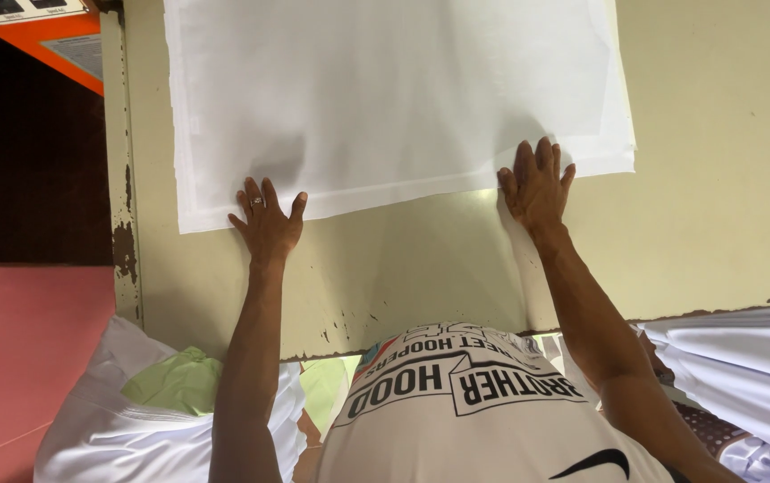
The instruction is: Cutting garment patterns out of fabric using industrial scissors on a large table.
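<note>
White fabric sheet [394,98] lies flat on the pale painted table [716,206], covering most of the upper centre of the top; near hem runs just beyond the fingertips, slightly skewed, lower at the left corner than at the right; left hand [267,225] lies palm down with fingers spread, ring on one finger, fingertips over the sheet's near edge close to its left corner; right hand [535,186] likewise flat, fingers spread a little less, tips on the near edge close to the right corner; neither hand pinches or lifts anything, both just press the cloth to the surface; judged from this, the spreading looks mostly done: the sheet is open and largely smooth; what is left, as far as can be seen, is a soft ripple between the hands and a second layer edge showing along the right side and bottom hem, so layers are not squared up; far edge of the sheet runs out of view, cannot tell its state; heaps of white and light-green cloth [170,394] sit below the table edge at left, more white cloth [743,358] at right, apart from both hands; orange machine corner [45,36] at top left, untouched.
</note>
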